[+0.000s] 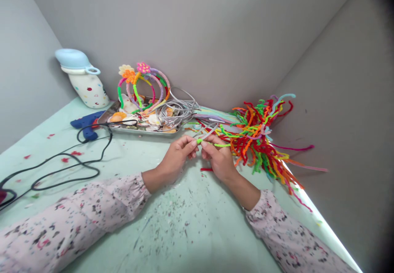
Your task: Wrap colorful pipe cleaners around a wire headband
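Observation:
Bright green pipe cleaner (pixel 222 145) runs between my two hands in the middle of the view, bunched into a small coil or knot at the fingertips. The thumb and fingers of my left hand (pixel 180 154) pinch that bunched part from the left. From the other side my right hand (pixel 218 156) is closed on the same pipe cleaner, and its free end sticks out to the right over the knuckles. A thin grey strip (pixel 209 131) reaches up and away from the fingertips; whether the fingers grip it too I cannot tell.
Behind my hands is a metal tray (pixel 144 131) with shells, grey hoops (pixel 178 111) and fuzzy flower-topped headbands (pixel 143 68). A blue glue gun (pixel 88 121) with a black cord (pixel 61 154) and a white bottle (pixel 89 88) are left. Many pipe cleaners (pixel 258 137) lie right.

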`<state>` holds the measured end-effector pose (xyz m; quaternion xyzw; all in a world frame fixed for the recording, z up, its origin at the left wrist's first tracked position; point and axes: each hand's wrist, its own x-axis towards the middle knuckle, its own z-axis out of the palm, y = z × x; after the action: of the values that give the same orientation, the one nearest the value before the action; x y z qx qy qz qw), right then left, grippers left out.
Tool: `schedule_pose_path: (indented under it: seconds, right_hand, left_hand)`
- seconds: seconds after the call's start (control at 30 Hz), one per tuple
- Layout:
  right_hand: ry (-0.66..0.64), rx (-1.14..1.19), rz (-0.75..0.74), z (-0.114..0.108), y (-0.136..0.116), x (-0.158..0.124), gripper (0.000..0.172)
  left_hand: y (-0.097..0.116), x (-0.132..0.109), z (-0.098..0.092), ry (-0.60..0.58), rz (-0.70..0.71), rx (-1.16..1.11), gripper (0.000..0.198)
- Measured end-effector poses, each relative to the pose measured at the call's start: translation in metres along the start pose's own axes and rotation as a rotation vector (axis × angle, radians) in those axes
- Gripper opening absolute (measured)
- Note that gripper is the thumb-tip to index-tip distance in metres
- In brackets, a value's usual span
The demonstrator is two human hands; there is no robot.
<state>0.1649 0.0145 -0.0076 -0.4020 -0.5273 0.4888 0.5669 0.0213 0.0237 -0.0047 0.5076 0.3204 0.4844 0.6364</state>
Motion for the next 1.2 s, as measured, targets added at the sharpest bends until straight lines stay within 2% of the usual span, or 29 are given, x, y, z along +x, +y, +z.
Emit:
schedule_pose_path:
  seconds: [0.5,1.0,1.2]
  right_hand:
    - [0.039,-0.026,0.015,-0.0031,0.0047,0.0029,0.013]
    - [-0.016,0.260,0.133,-0.0031,0.0010,0.0057,0.009]
    - [-0.035,0.275,0.156,-0.0060,0.0035,0.0069,0.014]
  left_hand:
    - [0.0039,-0.0010,0.0024,-0.062,-0.120,-0.179,0.019]
    - [0.0020,-0.0002,-0.0025,-0.165,-0.168,-0.286,0.016]
    - [0.0024,0.0006,-0.0043,-0.215,-0.203,-0.332,0.015]
